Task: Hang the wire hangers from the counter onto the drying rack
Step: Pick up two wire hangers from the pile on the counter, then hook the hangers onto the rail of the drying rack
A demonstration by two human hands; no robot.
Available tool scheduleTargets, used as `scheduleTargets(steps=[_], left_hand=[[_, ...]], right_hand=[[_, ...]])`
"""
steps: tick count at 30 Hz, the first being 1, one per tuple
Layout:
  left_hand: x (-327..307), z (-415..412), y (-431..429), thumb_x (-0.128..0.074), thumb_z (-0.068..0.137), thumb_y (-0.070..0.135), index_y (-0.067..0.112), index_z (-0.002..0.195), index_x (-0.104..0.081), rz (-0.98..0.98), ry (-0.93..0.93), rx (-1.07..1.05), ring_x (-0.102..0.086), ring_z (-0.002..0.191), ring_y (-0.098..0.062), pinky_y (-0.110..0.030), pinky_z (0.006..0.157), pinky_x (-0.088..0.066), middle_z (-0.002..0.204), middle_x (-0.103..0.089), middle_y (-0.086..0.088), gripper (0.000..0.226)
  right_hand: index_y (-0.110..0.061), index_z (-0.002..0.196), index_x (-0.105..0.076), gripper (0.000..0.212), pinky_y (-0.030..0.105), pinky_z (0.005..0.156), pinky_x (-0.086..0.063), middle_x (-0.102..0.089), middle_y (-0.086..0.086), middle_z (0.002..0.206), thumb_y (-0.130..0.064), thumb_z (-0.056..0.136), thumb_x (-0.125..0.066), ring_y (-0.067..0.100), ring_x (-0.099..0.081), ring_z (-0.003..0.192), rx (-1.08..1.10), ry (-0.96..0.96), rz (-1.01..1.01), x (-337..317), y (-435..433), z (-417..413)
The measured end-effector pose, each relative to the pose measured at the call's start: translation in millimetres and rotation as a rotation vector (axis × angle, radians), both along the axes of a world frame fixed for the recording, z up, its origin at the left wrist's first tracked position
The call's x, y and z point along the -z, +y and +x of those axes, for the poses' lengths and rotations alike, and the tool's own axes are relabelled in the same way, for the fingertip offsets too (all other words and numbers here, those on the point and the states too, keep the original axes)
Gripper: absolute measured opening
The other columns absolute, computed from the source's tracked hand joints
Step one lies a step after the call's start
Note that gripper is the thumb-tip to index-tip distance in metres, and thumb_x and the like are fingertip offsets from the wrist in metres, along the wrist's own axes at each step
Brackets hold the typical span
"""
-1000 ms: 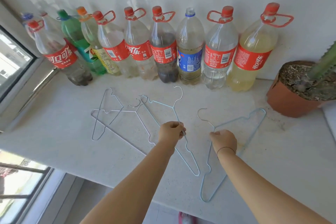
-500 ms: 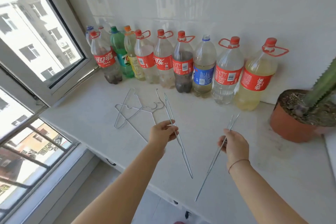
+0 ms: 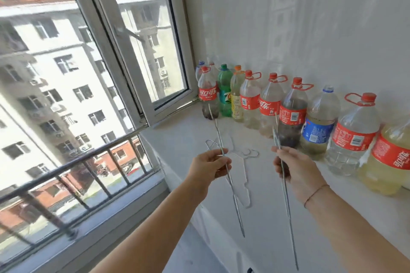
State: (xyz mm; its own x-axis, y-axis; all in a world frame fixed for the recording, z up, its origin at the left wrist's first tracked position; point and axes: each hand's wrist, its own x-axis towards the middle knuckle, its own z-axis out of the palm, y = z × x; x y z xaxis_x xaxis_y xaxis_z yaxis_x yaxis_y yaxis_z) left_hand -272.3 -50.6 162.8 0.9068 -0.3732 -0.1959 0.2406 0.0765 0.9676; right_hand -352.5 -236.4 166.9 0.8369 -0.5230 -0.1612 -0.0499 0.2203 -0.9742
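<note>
Left hand (image 3: 208, 165) has its grip pinched on one hanger (image 3: 236, 206), right hand (image 3: 295, 168) on a second hanger (image 3: 291, 228), both held above the tabletop (image 3: 332, 206). Spare hangers (image 3: 251, 152) lie there. Thin wire is probably light, springy and snag-prone, so hold below the hook. No rack visible.

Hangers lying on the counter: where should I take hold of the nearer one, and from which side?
Pinch the nearer hanger at its neck, just below the hook, coming down from above. It lies flat on the counter, so a side approach probably finds nothing to close on. It also overlaps the other hanger near there, so lift slowly.
</note>
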Motion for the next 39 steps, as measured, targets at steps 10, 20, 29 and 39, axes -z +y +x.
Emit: scheduleTargets(steps=[10,20,29,39], left_hand=[[-108.6,9.8,126.0,-0.057,0.088,-0.003,0.009,0.096,-0.067,-0.059,-0.199,-0.259,-0.064,0.067,-0.017,-0.023,0.067,-0.056,0.076,-0.067,-0.007,0.017],[-205.0,22.8,215.3,-0.055,0.089,-0.002,0.006,0.1,-0.067,-0.184,-0.385,-0.515,-0.061,0.056,-0.011,-0.018,0.053,-0.051,0.074,-0.064,-0.007,0.019],[-248.4,41.3,260.6,-0.056,0.089,0.001,0.009,0.106,-0.067,-0.23,-0.545,-0.623,-0.059,0.058,-0.009,-0.02,0.059,-0.049,0.068,-0.067,0.0,0.022],[-255.7,64.7,278.8,-0.056,0.089,0.001,0.006,0.108,-0.066,-0.259,-0.516,-0.69,-0.058,0.059,-0.01,-0.022,0.06,-0.048,0.07,-0.065,-0.002,0.022]], right_hand=[[-0.01,0.094,-0.066,0.019,0.021,0.05,-0.038,-0.052,0.004,0.065,-0.011,0.095,-0.046,0.01,-0.047,0.052,-0.372,-0.183,0.0,-107.7,112.3,82.7],[-0.003,0.1,-0.064,0.021,0.021,0.045,-0.032,-0.051,0.006,0.064,-0.01,0.095,-0.045,0.014,-0.041,0.053,-0.686,-0.375,-0.023,-204.2,231.9,146.8],[-0.004,0.101,-0.065,0.023,0.021,0.045,-0.028,-0.049,0.001,0.058,-0.012,0.095,-0.044,0.01,-0.038,0.049,-0.768,-0.473,-0.112,-272.3,294.7,186.8],[-0.008,0.094,-0.063,0.022,0.018,0.042,-0.025,-0.044,0.002,0.061,-0.011,0.096,-0.042,0.01,-0.035,0.051,-0.808,-0.478,-0.164,-285.2,325.5,213.5]])
